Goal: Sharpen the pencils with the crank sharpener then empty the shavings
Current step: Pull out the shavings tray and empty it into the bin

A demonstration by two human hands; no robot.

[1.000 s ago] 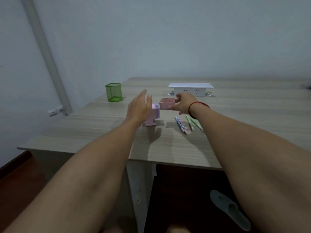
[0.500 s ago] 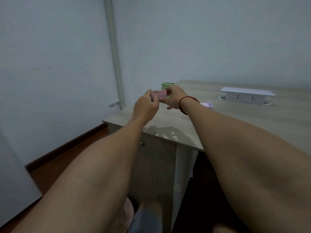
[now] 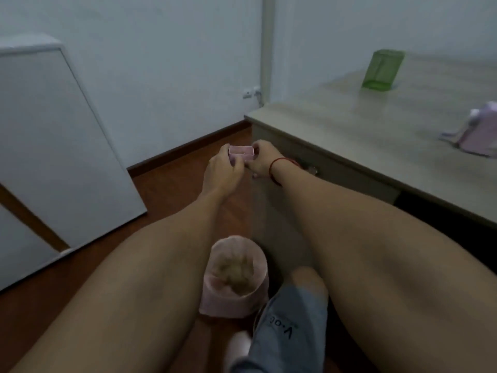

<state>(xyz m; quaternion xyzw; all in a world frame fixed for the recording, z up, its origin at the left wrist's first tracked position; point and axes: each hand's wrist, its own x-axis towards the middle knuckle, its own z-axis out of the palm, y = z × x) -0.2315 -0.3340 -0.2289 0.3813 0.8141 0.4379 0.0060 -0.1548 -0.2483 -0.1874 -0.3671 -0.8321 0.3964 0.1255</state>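
The small pink rectangular plastic shavings drawer (image 3: 241, 153) is held in the air between both hands, its open top facing up and its thin, smooth walls level. The left hand (image 3: 221, 168) pinches its left end with curled fingers, and the right hand (image 3: 261, 159), with a thin red string bracelet (image 3: 277, 168) at the wrist, pinches its right end. Nearer the person than the hands, between the two forearms, a round waste bin with a crinkled pink liner (image 3: 234, 300) stands on the glossy reddish-brown wooden floor (image 3: 172, 179); a tan fluffy heap lies inside. A knee in pale blue denim (image 3: 290, 327) is just beside the bin. To the right of the hands is the pale wood-grain desk (image 3: 363, 135), carrying a blurred lilac boxy crank sharpener (image 3: 480, 133) and, farther back, a square green mesh pencil cup (image 3: 382, 71). Left of the hands a flat white panel (image 3: 53, 146) leans on the wall.
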